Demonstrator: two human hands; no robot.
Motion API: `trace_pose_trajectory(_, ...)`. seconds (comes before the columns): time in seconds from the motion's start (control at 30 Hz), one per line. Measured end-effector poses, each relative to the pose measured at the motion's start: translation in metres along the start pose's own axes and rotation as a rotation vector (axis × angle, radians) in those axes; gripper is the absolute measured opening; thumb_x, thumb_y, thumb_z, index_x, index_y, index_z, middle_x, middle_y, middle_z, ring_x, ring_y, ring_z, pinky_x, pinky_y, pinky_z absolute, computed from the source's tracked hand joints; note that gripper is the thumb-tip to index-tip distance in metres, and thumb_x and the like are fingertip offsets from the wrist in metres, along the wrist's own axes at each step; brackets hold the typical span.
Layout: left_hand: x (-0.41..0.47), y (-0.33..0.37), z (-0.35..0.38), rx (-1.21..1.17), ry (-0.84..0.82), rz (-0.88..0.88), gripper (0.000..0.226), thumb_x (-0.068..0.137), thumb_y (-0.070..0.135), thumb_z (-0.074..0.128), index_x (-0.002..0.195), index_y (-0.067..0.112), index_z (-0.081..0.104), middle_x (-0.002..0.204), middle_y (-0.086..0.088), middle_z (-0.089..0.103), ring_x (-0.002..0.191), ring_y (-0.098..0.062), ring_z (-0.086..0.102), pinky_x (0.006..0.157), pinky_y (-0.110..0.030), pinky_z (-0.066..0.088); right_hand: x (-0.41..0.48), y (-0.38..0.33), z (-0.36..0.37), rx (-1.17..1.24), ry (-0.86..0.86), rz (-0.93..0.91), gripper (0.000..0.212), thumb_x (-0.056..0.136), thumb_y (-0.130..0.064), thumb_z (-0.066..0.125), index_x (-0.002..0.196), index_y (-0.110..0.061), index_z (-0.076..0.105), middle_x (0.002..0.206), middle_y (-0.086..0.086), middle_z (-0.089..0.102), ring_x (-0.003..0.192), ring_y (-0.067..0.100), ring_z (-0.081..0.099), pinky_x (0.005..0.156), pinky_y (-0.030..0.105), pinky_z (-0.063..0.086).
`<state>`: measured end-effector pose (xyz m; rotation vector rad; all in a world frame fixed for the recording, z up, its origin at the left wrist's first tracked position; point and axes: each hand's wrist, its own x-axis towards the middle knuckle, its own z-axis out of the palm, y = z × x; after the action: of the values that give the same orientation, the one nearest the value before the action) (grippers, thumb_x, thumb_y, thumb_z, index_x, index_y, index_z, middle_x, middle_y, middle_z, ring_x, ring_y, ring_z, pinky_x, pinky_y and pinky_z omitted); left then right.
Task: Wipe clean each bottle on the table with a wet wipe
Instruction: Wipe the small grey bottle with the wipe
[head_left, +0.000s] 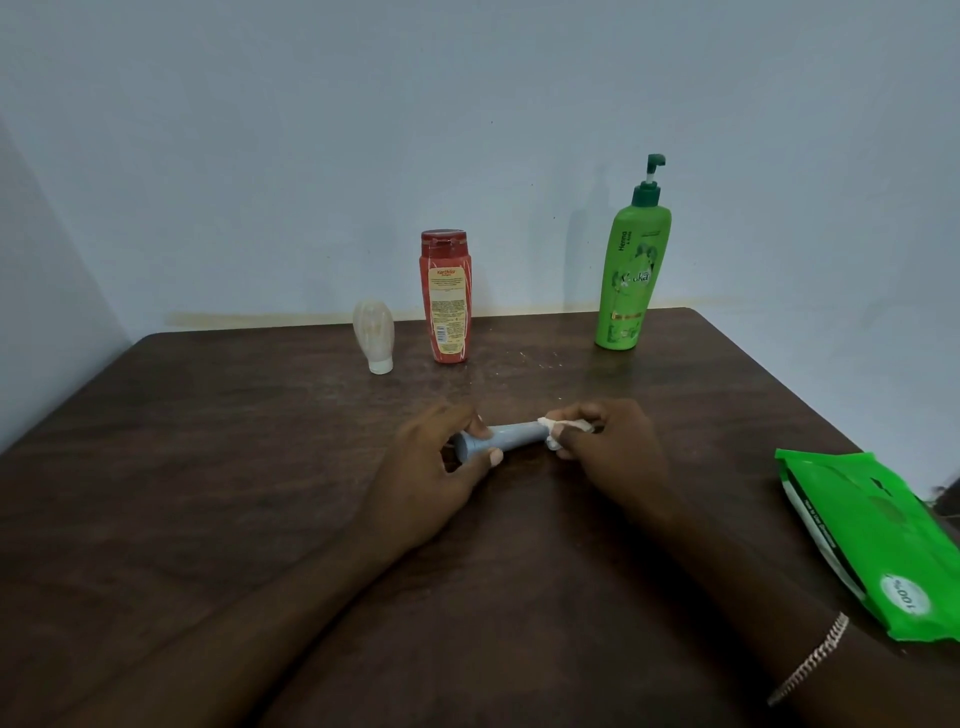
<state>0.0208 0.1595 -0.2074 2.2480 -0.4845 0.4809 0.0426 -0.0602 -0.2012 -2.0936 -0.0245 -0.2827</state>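
Observation:
A small grey-blue tube (506, 437) lies sideways just above the middle of the brown table (208, 467). My left hand (441, 462) pinches its cap end. My right hand (608, 447) grips a white wet wipe (553, 434) wrapped round the tube's other end. At the back stand a red bottle (445, 299), a tall green pump bottle (631, 275) and a small clear bottle (374, 332) resting on its white cap.
A green pack of wet wipes (878, 540) lies at the table's right edge. A pale wall rises right behind the table. A few white specks dot the wood in front of the red bottle.

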Motion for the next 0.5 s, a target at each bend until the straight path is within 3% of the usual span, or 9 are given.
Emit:
trace_pose_trajectory(0.13,0.002,-0.004,-0.001,-0.010,-0.018,-0.076,0.023,0.082,0.029,0.081,0.095,0.035,0.064,0.111,0.015,0.068,0.103,-0.003,0.063,0.086,-0.036,0.058,-0.001,-0.002,0.001,0.015,0.012,-0.012,0.014,0.081,-0.030,0.072,0.092,-0.027,0.079,0.079,-0.010,0.075,0.075,0.007,0.071,0.077,0.040,0.060)
trace_pose_trajectory(0.2,0.004,-0.005,0.000,-0.001,-0.011,-0.108,0.028,0.078,0.028,0.084,0.096,0.036,0.064,0.108,0.017,0.068,0.101,-0.002,0.063,0.086,-0.033,0.057,0.000,-0.004,0.001,-0.032,0.025,-0.046,0.014,0.083,-0.031,0.071,0.093,-0.027,0.080,0.079,-0.010,0.074,0.075,0.005,0.069,0.074,0.034,0.058)
trace_pose_trajectory(0.3,0.006,-0.005,0.001,0.020,-0.014,-0.162,0.042,0.076,0.029,0.086,0.112,0.033,0.065,0.112,0.018,0.066,0.099,0.002,0.061,0.087,-0.024,0.054,-0.001,-0.006,-0.001,-0.116,0.006,-0.094,0.013,0.083,-0.028,0.074,0.095,-0.027,0.079,0.080,-0.016,0.070,0.076,-0.001,0.064,0.068,0.015,0.047)
trace_pose_trajectory(0.4,0.006,-0.005,0.003,0.102,-0.054,-0.172,0.057,0.077,0.036,0.085,0.128,0.026,0.063,0.123,0.014,0.062,0.107,0.000,0.055,0.091,-0.019,0.046,-0.003,-0.009,-0.002,-0.124,0.006,-0.113,0.015,0.082,-0.030,0.076,0.097,-0.025,0.077,0.087,-0.019,0.068,0.079,-0.007,0.062,0.068,0.010,0.044)
trace_pose_trajectory(0.5,0.008,-0.006,0.003,0.160,-0.075,-0.175,0.054,0.076,0.046,0.083,0.123,0.025,0.068,0.118,0.010,0.061,0.105,-0.004,0.055,0.090,-0.024,0.048,-0.005,-0.012,-0.002,-0.156,0.019,-0.127,0.018,0.083,-0.030,0.076,0.099,-0.023,0.077,0.088,-0.018,0.066,0.079,-0.007,0.060,0.068,0.007,0.042)
